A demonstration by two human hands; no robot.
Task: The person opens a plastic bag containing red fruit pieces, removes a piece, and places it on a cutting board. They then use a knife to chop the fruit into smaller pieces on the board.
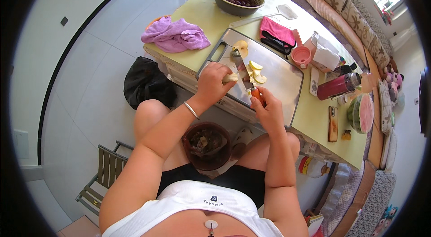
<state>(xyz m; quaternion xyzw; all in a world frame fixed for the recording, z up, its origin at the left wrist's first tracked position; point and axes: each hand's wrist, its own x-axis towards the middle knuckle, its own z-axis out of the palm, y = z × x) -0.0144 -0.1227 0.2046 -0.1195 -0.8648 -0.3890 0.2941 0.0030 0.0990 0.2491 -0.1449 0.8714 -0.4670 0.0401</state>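
My left hand [212, 81] is closed around a pale piece of peeled fruit [230, 77] over the near edge of a metal cutting board [280, 82]. In my right hand [269, 109] is a knife, gripped by its orange-brown handle [257, 94]. Its blade [241, 64] points away from me across the board, close to the fruit in my left hand. Several cut, pale yellow fruit slices [256, 71] lie beyond the blade. A rounder cut piece [241, 47] lies at the far left of the board.
A basket [240, 10] of dark round fruit, a purple cloth [175, 35], a pink cloth [274, 30], a pink cup [301, 55], a purple flask [336, 86], a phone [332, 123] and cut watermelon [360, 113] surround the board. Between my legs stands a scrap bucket [191, 163].
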